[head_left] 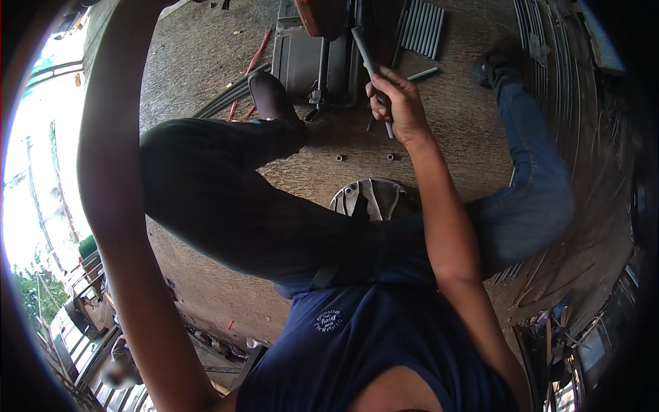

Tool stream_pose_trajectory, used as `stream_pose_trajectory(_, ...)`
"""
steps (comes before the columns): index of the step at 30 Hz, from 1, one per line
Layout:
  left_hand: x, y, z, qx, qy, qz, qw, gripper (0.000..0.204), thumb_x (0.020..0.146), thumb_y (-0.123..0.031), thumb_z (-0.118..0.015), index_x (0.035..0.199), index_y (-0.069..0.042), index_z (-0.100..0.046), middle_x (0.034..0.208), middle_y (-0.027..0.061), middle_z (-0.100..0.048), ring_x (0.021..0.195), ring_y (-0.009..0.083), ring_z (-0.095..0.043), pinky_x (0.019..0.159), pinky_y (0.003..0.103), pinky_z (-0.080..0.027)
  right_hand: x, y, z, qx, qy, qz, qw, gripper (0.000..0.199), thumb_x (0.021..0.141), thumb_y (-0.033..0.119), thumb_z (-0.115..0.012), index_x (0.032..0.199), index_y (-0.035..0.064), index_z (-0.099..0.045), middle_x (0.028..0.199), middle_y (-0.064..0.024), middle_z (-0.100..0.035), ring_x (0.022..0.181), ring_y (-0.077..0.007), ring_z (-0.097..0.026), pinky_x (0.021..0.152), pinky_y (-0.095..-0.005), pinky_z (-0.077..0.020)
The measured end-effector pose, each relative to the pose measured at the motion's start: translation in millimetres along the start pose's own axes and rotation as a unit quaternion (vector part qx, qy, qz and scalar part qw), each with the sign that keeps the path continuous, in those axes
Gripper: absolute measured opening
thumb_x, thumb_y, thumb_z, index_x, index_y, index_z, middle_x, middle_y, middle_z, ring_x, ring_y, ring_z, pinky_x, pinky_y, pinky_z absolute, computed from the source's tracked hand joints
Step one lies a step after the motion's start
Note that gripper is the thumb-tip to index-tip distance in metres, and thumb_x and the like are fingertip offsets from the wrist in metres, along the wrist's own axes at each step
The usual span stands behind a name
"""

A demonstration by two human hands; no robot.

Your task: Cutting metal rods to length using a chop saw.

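My right hand (397,103) is closed around a grey metal rod (364,49) whose upper part looks ribbed or threaded. The rod slants, its upper end up and to the left, and its lower end pokes out below my fingers. Just behind the hand lies another short grey rod (424,73). Up and left of the hand stands a machine with a grey metal base (292,65) and an orange-brown part (321,17), cut off by the top edge. My left arm (113,137) stretches up along the left side; its hand lies beyond the top edge.
Several short rods (422,31) lie side by side at the far right of the machine. Two small metal rings or nuts (339,158) and a ribbed round metal piece (371,194) are between my legs. Long bars (230,94) and red strips (258,53) lie left; thin rods (535,41) line the right.
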State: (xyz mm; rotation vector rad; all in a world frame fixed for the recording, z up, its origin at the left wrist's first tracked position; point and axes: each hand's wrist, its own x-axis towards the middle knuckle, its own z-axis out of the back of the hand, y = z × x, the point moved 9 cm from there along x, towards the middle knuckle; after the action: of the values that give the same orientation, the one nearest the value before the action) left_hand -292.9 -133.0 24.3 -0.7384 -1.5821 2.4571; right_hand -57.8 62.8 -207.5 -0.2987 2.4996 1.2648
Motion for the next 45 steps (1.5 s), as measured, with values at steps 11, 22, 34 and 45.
stream_pose_trajectory(11,-3,-5,-1,0.030,0.019,-0.030,0.999,0.038,0.091,-0.030,-0.055,0.119,-0.003,-0.056,0.088,0.0036,-0.056,0.069,0.0118,-0.050,0.063,0.027,-0.047,20,0,10,-0.193,-0.052,0.080,0.977,0.015,0.094,0.017,-0.059,0.089,0.0036,-0.062,0.064,0.0010,-0.054,0.047,-0.0034,-0.044,0.041,-0.0210,-0.0329)
stream_pose_trajectory(22,-1,-7,-4,0.047,0.027,-0.044,0.998,0.040,0.091,-0.030,-0.055,0.120,-0.003,-0.056,0.090,0.0039,-0.056,0.070,0.0121,-0.051,0.064,0.027,-0.048,31,20,-10,-0.489,-0.145,0.240,0.826,0.028,0.091,0.019,-0.060,0.072,-0.0027,-0.057,0.059,-0.0206,-0.052,0.054,-0.0370,-0.054,0.051,-0.0413,-0.0411)
stream_pose_trajectory(34,0,-9,-6,0.064,0.033,-0.060,0.996,0.041,0.091,-0.031,-0.056,0.122,-0.004,-0.055,0.093,0.0041,-0.056,0.072,0.0125,-0.051,0.065,0.027,-0.048,23,27,-12,-0.516,-0.174,0.333,0.770,0.017,0.085,0.014,-0.065,0.088,-0.0023,-0.068,0.074,-0.0202,-0.064,0.067,-0.0369,-0.064,0.060,-0.0417,-0.0499)
stream_pose_trajectory(45,-3,-12,-9,0.079,0.036,-0.071,0.994,0.043,0.091,-0.031,-0.056,0.123,-0.004,-0.054,0.095,0.0044,-0.057,0.073,0.0129,-0.052,0.065,0.028,-0.048,18,32,-18,-0.587,-0.191,0.321,0.718,0.017,0.085,0.015,-0.066,0.095,0.0021,-0.068,0.079,-0.0131,-0.061,0.071,-0.0322,-0.063,0.062,-0.0406,-0.0510)
